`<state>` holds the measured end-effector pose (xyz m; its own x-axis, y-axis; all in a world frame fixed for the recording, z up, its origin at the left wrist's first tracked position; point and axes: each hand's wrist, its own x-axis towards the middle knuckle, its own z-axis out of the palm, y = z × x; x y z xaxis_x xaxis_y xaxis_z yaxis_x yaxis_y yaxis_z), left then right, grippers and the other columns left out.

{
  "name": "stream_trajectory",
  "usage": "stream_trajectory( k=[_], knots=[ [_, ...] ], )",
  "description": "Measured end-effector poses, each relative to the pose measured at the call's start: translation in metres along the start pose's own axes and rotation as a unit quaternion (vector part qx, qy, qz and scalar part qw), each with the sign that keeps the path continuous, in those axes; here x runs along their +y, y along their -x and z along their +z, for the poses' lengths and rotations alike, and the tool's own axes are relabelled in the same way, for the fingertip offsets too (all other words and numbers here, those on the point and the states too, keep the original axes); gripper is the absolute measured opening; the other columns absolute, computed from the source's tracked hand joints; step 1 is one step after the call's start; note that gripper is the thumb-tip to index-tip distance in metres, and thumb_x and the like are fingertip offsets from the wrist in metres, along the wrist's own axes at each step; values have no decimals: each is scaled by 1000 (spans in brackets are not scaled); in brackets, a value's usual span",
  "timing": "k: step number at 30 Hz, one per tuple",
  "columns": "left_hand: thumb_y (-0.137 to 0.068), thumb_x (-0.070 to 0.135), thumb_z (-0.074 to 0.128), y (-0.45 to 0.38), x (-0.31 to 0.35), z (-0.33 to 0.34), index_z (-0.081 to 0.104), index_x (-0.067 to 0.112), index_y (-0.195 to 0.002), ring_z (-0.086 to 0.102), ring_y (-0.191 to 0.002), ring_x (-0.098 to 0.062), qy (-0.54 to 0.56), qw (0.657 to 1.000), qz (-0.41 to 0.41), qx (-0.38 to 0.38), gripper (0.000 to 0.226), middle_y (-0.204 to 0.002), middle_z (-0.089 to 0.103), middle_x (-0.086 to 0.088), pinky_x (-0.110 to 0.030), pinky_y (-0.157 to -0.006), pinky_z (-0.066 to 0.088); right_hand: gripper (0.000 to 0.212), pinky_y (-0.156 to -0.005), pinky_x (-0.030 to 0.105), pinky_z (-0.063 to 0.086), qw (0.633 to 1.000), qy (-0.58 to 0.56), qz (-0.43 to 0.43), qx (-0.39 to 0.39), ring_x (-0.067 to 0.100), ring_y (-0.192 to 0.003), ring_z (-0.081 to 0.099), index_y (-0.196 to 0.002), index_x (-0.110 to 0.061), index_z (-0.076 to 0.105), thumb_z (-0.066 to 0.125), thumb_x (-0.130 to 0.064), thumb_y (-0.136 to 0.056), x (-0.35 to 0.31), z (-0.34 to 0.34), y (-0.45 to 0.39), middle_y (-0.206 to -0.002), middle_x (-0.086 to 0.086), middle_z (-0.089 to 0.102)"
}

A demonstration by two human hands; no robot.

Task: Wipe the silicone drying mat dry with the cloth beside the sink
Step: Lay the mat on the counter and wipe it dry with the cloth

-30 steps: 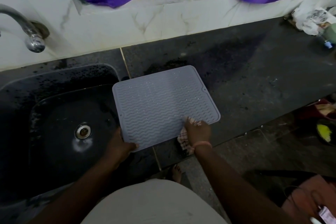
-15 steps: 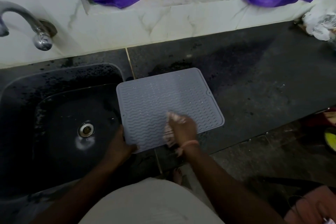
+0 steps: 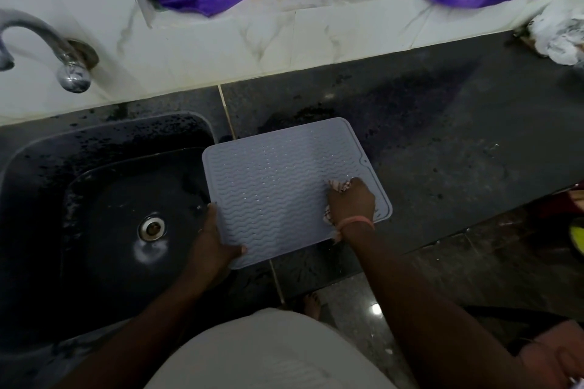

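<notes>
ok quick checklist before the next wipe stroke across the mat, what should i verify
1. Cloth is under the right hand and on the mat: ok.
2. Left hand grips the mat's near left corner to steady it: ok.
3. Mat lies flat on the counter: mostly ok, but its left edge overhangs the sink.
4. Mat already dry: not ok, droplets glint over the middle and far part.
5. Path toward the far edge free of objects: ok.
6. Cloth dry enough to keep absorbing: cannot tell.

No readable text, label, brand, number or sign shows on anything here.
</notes>
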<state>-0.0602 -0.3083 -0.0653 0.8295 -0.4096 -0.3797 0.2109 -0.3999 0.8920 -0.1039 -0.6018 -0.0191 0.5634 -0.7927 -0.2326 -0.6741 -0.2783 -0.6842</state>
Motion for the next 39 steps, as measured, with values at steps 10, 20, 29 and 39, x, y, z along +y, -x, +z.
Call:
stream_trajectory(
  k=[10, 20, 29, 39],
  knots=[
    [-60, 8, 87, 2, -5, 2, 32, 79, -123, 50, -131, 2, 30, 1000, 5, 4, 110, -136, 53, 33, -34, -105, 46, 18, -63, 19, 50, 994, -39, -48, -86, 11, -71, 61, -87, -10, 62, 73, -25, -82, -21, 63, 76, -82, 0, 67],
    [-91, 21, 68, -1, 11, 5, 12, 32, -156, 48, -136, -6, -42, 999, 22, 25, 87, -156, 40, 2, -34, -114, 41, 19, -67, 15, 45, 968, -45, -96, -228, 11, -81, 63, -87, -13, 64, 74, -27, -79, -43, 95, 108, -91, 0, 69],
    [-89, -7, 61, -30, -10, -21, 53, 11, -137, 71, -95, -24, 131, 976, -163, 61, 51, -113, 73, -12, -31, -66, 55, 27, -56, 21, 43, 998, -32, -13, -56, 19, -73, 66, -82, -13, 67, 70, -39, -88, -12, 8, 3, -74, -1, 66],
    [-97, 10, 62, -58, 15, -31, 67, 12, -113, 73, -98, -29, 191, 962, -174, 87, 17, -105, 76, -10, -42, -83, 58, 27, -72, 28, 48, 998, 47, -31, 26, 27, -85, 68, -92, -5, 64, 70, -31, -87, -10, -1, -49, -87, 9, 70]
  ],
)
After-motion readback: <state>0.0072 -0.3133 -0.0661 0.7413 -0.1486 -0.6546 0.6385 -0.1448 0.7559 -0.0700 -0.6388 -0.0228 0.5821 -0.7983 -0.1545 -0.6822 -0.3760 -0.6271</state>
